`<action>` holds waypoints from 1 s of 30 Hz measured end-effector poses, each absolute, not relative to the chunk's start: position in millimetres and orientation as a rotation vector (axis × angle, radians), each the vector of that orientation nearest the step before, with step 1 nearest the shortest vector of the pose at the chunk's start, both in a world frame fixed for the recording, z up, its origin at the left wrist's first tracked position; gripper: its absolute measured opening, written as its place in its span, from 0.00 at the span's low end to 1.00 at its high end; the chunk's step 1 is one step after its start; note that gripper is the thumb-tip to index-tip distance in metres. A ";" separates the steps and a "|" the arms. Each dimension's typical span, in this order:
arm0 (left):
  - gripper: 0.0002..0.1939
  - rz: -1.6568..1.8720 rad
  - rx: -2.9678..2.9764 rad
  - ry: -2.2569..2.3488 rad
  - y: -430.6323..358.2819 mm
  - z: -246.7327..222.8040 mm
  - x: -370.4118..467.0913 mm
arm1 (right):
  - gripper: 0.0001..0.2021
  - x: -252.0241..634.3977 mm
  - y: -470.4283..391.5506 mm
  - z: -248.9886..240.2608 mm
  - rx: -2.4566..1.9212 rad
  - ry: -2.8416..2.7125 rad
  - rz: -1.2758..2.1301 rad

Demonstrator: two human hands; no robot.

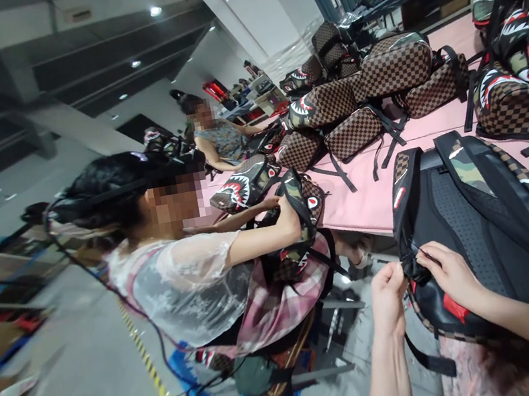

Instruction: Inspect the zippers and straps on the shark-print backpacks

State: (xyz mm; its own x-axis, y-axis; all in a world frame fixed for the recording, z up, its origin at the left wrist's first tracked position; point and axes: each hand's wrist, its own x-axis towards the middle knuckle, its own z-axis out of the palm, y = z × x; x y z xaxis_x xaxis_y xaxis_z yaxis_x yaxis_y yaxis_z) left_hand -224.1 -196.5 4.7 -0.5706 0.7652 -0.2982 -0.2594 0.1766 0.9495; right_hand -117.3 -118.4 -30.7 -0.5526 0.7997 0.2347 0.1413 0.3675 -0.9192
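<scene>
In the head view, our left hand point(388, 295) and right hand point(454, 274) work close together, with a small gap, at the left side of a big backpack point(464, 212). The bag is right in front of us, by the edge of the pink table point(361, 202), with its back turned to us. Our left thumb and finger press together beside the bag's edge — what they pinch is too small to tell. Our right fingers grip a thin dark tool point(430, 256). This looks like tiny, careful work, so we should pinch snugly with the left and make only small moves with the right. We should point the tip away from our skin and not poke the black cloth. It also helps to hold the bag still and watch that the loose strap point(432, 358), which hangs below, does not get in the way. The bag itself is mostly black, with a soft back pad point(459, 226) full of little dots. Its wide shoulder strap point(474, 173) has a green and tan camo patch, brown checks run along the side — and a bright red piece point(455, 308) shows near the bottom.
</scene>
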 end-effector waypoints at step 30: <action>0.05 1.631 0.665 1.607 -191.3 8.9 -212.8 | 0.15 -73.7 -108.6 -21.1 -0.694 -2.356 0.663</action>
State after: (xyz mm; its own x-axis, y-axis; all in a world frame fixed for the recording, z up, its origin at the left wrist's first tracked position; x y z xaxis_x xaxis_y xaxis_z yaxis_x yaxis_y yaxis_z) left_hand -212.8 -191.3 8.9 -0.5925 0.7944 -0.1337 -0.1455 0.0577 0.9877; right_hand -73.7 -108.6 -21.1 -0.6908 0.6079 0.3913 0.3144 0.7400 -0.5946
